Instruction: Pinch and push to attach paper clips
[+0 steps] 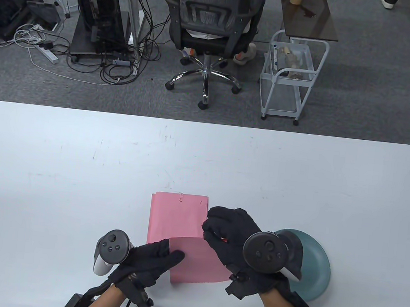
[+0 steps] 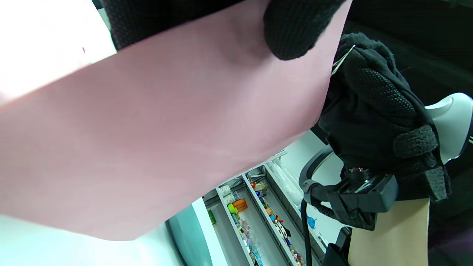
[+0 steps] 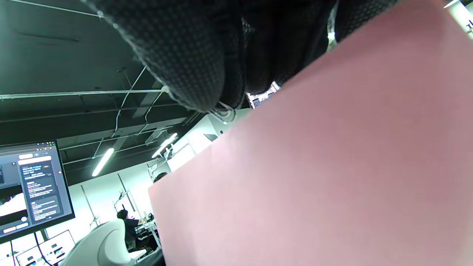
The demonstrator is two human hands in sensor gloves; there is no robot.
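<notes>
Paper: loose pink paper sheet [image 1: 201,261] lifted low in the table view, centre bottom; its near left edge is held up, its upper right corner meets the right hand.
Stack: flat pink paper stack [image 1: 176,218] lies on the white table [image 1: 79,166] just above the lifted sheet, with a silver wire paper clip already on its top edge [image 1: 182,197].
Left hand: black-gloved left hand [image 1: 149,261], bottom centre-left, pinches the sheet's left edge, thumb on top in the left wrist view.
Right hand: black-gloved right hand [image 1: 231,236], right of centre, fingers curled, pinching a second silver wire clip [image 3: 223,111] at the sheet's corner edge.
Clip position: just at the paper's edge; whether it has started onto the paper cannot be told.
Dish: round teal dish [image 1: 315,271] lower right, partly under the right wrist.
Risk: the single unsupported sheet may buckle or crease if the push comes before the clip's loops straddle the edge.
Risk: clip could twist in the gloved pinch and slide off one face, or drop.
</notes>
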